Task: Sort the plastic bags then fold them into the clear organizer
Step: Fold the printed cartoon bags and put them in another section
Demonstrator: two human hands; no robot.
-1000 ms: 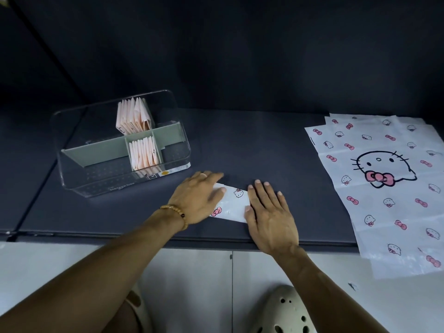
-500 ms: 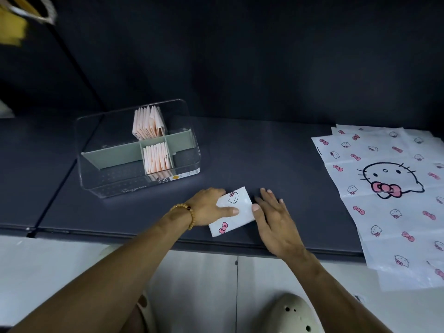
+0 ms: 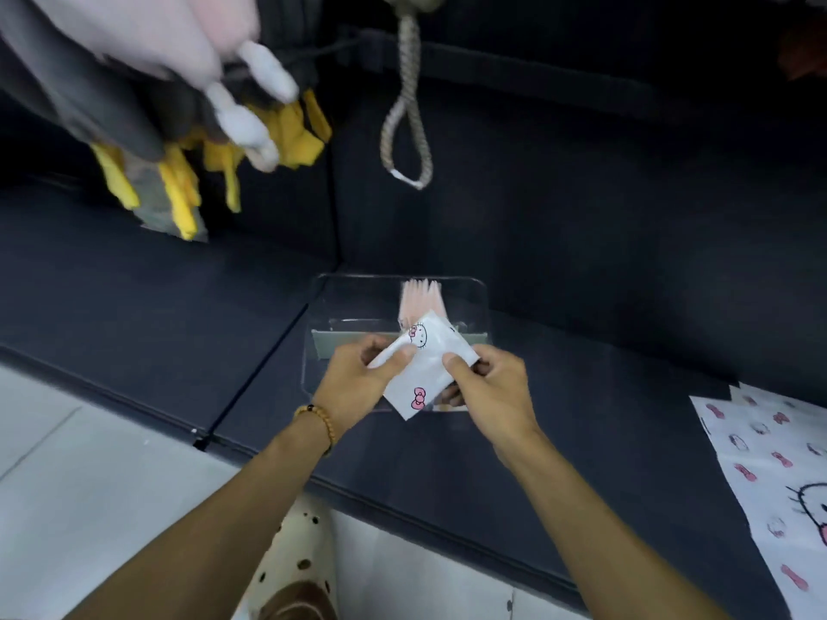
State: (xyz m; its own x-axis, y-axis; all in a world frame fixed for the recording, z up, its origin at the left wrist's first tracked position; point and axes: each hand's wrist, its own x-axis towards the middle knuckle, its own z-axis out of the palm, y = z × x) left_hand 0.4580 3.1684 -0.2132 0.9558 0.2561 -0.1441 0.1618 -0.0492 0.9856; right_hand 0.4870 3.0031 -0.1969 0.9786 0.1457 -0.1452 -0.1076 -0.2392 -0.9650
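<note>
A folded white plastic bag [image 3: 425, 364] with a cat face and pink bow print is held up in the air in front of the clear organizer [image 3: 479, 302]. My left hand [image 3: 358, 382] pinches its left edge between thumb and fingers. My right hand [image 3: 488, 387] pinches its right edge, fingers curled behind it. Folded pink-white bags [image 3: 418, 297] stand upright in the organizer's rear compartment, behind a grey-green divider [image 3: 326, 344]. The organizer's front compartments are hidden by my hands and the bag.
Unfolded white printed bags [image 3: 769, 463] lie flat at the right on the dark mat [image 3: 604, 396]. Grey, white and yellow cloths [image 3: 188, 109] and a rope loop [image 3: 405, 140] hang above at the back. Pale floor [image 3: 67, 485] and a perforated white shoe [image 3: 304, 561] lie below.
Both hands have lifted the folded bag off the mat and carried it left to the organizer. The view has swung left and up, bringing the hanging cloths into sight.
</note>
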